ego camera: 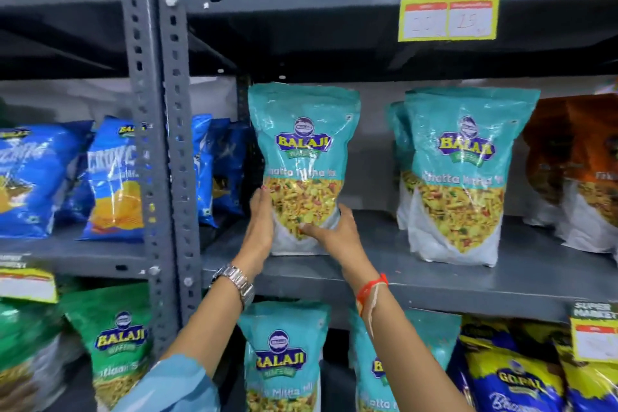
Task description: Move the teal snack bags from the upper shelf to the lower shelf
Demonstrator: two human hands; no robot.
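Observation:
A teal Balaji snack bag (302, 150) stands upright on the upper grey shelf (384, 264). My left hand (262, 222) presses its left lower side and my right hand (334, 231) grips its lower right front, so both hands hold it. To the right on the same shelf stand more teal bags (458, 170), one in front of another. On the lower shelf, two teal bags (284, 354) (378, 368) stand below my arms, the right one partly hidden by my right forearm.
A grey slotted upright post (174, 144) rises left of the held bag. Blue chip bags (113, 177) fill the left bay, orange bags (578, 170) stand at far right. A green Balaji bag (117, 344) and dark blue-yellow bags (511, 375) sit on the lower level. Price tags (448, 15) hang from shelf edges.

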